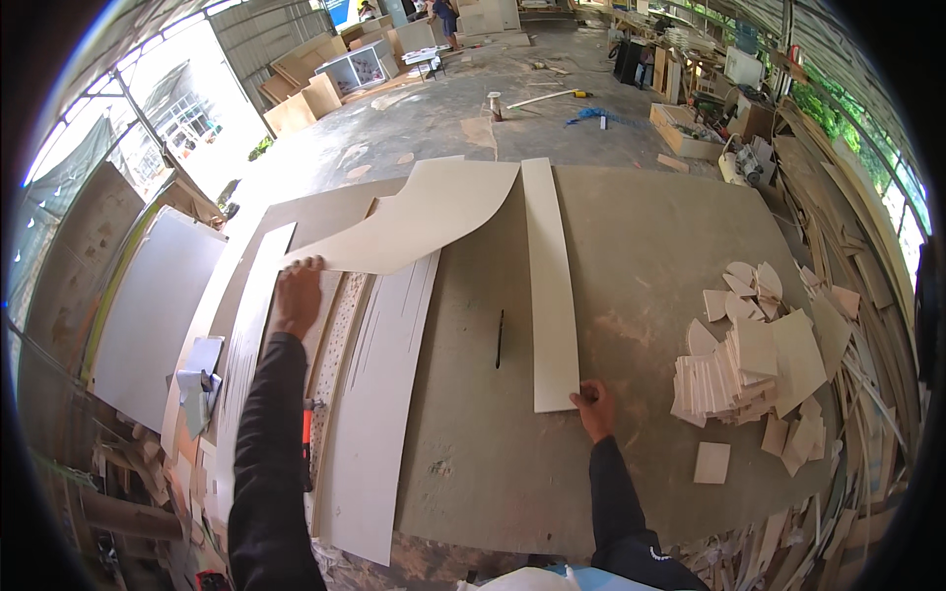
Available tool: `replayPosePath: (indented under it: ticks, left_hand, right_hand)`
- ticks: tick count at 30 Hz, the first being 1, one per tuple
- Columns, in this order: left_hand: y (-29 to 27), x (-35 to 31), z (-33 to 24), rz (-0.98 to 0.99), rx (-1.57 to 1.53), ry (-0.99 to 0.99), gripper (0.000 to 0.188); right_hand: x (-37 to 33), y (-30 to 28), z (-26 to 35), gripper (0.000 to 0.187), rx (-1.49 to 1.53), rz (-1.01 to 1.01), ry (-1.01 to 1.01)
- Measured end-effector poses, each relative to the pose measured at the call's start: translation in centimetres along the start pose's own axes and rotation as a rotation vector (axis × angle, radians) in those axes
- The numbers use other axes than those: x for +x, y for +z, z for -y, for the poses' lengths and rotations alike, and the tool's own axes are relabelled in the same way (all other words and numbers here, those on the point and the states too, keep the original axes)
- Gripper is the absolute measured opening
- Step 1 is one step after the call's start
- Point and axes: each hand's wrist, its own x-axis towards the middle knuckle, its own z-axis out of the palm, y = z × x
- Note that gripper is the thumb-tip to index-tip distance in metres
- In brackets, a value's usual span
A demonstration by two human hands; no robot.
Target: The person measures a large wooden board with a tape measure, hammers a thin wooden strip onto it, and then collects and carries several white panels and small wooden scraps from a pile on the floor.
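My left hand point(298, 297) is closed on the left end of a pale curved panel point(434, 212), cut with a sweeping concave edge. The panel lies across the far ends of several long boards. My right hand point(594, 410) pinches the near right corner of a long, narrow pale strip point(552, 286), which runs away from me over the brown worktable point(473, 473). Between the strip and the boards lies a thin dark pen or pencil point(500, 340). Close to my left forearm, a tool with an orange and black handle point(306, 443) rests on the boards, partly hidden by my sleeve.
A wide white board point(374, 424) lies left of centre on the table. Stacked small wooden pieces point(729, 369) and a loose square point(711, 462) sit at the right. Scrap wood point(857, 295) lines the right side. Beyond the table, a person point(445, 20) stands near cabinets.
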Motion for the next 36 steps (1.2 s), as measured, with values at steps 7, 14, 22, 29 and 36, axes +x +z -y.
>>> replayPosePath:
  ticks: [7, 14, 22, 29, 36]
  left_hand:
    - [-9.2, -13.0, 15.0, 0.011, 0.087, -0.088, 0.035]
    - [-10.8, -35.1, 13.7, 0.049, 0.085, -0.229, 0.036]
    - [-8.3, -57.1, -0.1, 0.014, -0.305, -0.822, 0.056]
    - [-0.9, -67.9, -6.7, -0.063, -1.207, -1.681, 0.050]
    - [1.4, -65.0, -6.1, -0.134, -2.051, -1.773, 0.036]
  right_hand:
    - [-8.9, -5.7, 0.3, 0.029, -0.019, 0.155, 0.135]
    - [-15.0, -8.1, -3.3, 0.018, 0.194, 0.102, 0.183]
    - [-25.8, -11.0, -3.5, 0.016, -0.021, 0.046, 0.262]
    - [-35.3, -12.6, -3.2, 0.019, -0.176, -0.170, 0.382]
    - [-38.7, -10.5, -1.9, 0.037, 0.067, -0.110, 0.313]
